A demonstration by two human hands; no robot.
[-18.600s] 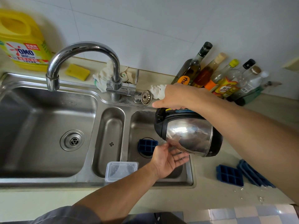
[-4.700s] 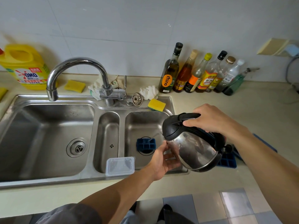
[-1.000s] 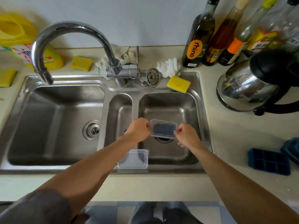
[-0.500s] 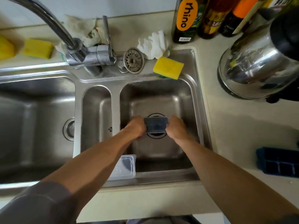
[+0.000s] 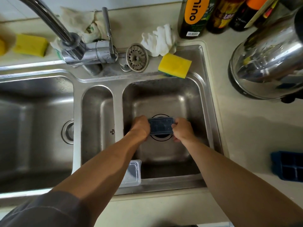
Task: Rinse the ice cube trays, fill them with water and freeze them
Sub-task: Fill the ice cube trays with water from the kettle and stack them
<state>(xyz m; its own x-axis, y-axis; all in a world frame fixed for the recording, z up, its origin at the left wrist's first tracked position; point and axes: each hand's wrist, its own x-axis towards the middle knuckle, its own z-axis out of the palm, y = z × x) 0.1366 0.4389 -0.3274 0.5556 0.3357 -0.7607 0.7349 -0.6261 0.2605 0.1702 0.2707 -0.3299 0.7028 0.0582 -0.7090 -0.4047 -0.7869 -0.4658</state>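
**Lidded tray held low in the right basin**

Nearest, a clear plastic lid (image 5: pixel 133 174) lies at the front rim of the sink (image 5: pixel 172 183), partly hidden under the left forearm. On the counter (image 5: pixel 246 136) to the right, a second blue tray (image 5: pixel 288 166) sits uncovered, well apart from the sink and cut off by the frame edge.

Both arms reach down into the right basin, whose steel walls stand close on all four sides. The left hand (image 5: pixel 141 126) and right hand (image 5: pixel 182 130) clasp the short ends of a blue ice cube tray (image 5: pixel 161 125) capped with a clear cover — fingers curled round each end, the tray level between them, over the drain. Whether it touches the basin floor cannot be told.

Farther on, a yellow sponge (image 5: pixel 174 65) overhangs the far rim, with a metal strainer (image 5: pixel 137 57) and the faucet (image 5: pixel 88 51) to its left. A steel kettle (image 5: pixel 265 63) stands on the counter at far right — near the basin's far corner.
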